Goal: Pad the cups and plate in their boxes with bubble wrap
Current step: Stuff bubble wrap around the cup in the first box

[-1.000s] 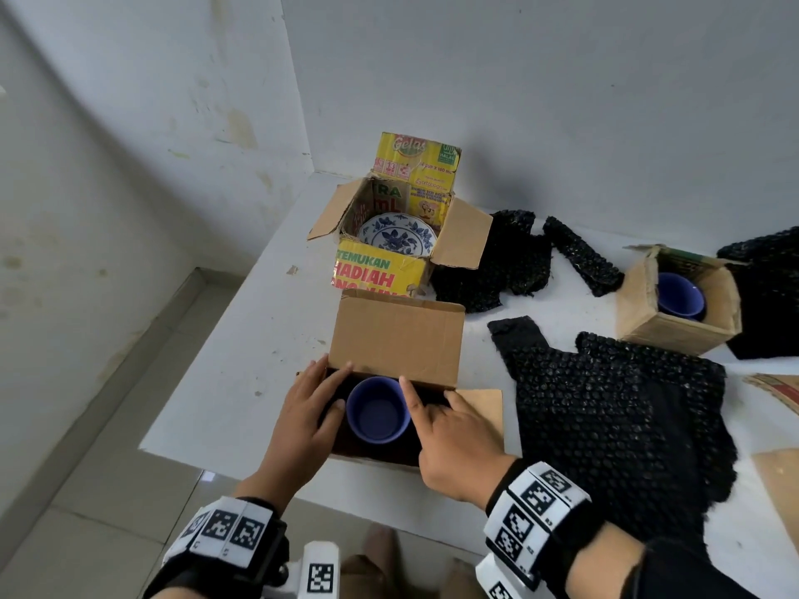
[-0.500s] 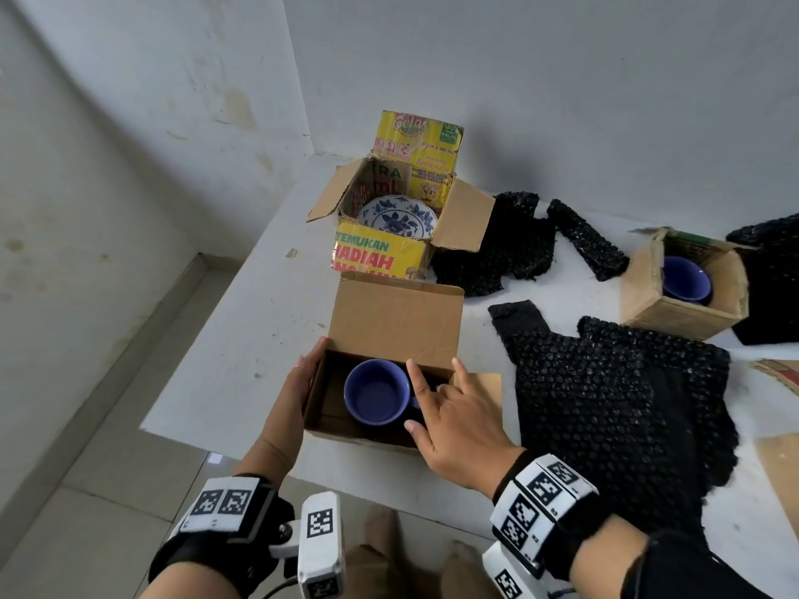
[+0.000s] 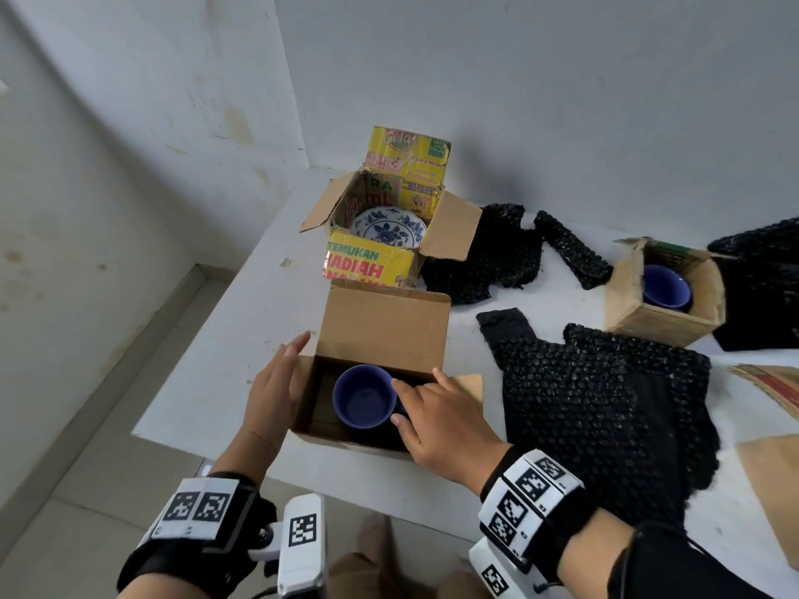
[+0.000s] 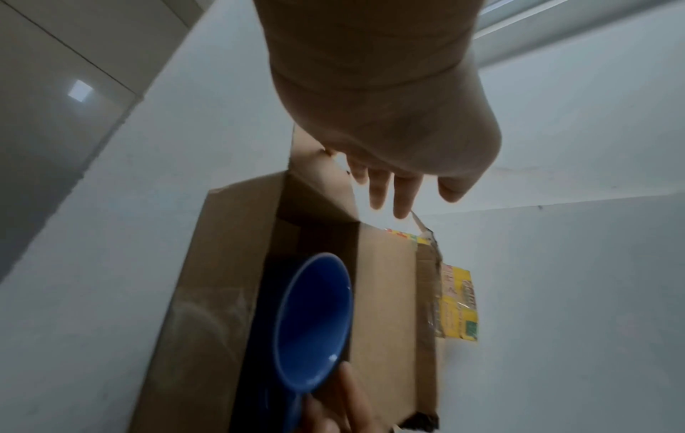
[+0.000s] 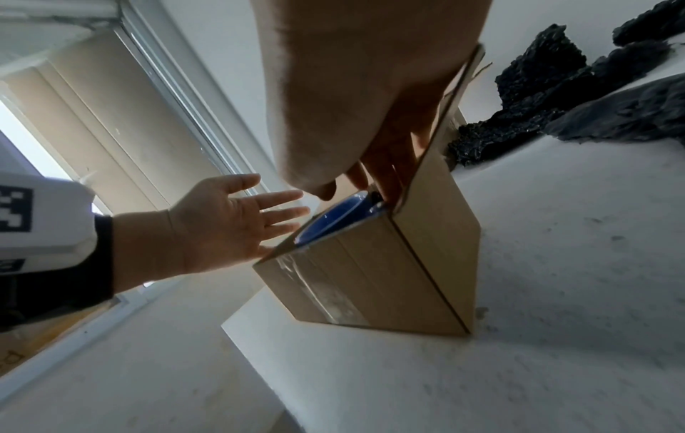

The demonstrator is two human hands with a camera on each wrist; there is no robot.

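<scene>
A blue cup stands in the open brown box at the table's front edge. My right hand reaches into the box from the right. Its thumb and index finger pinch the cup's right side. My left hand lies flat, fingers straight, along the outside of the box's left wall. A blue-and-white plate sits in the yellow box behind. A second blue cup sits in a small box at the right. A large sheet of black bubble wrap lies right of my hand.
More black bubble wrap pieces lie beside the yellow box, another at the far right. Cardboard flaps lie at the right edge. The table ends just in front of the near box; walls stand behind and to the left.
My left hand slid off the box's opening to the outside of its left wall. My right hand's fingers moved from the rim down against the cup's right side.
</scene>
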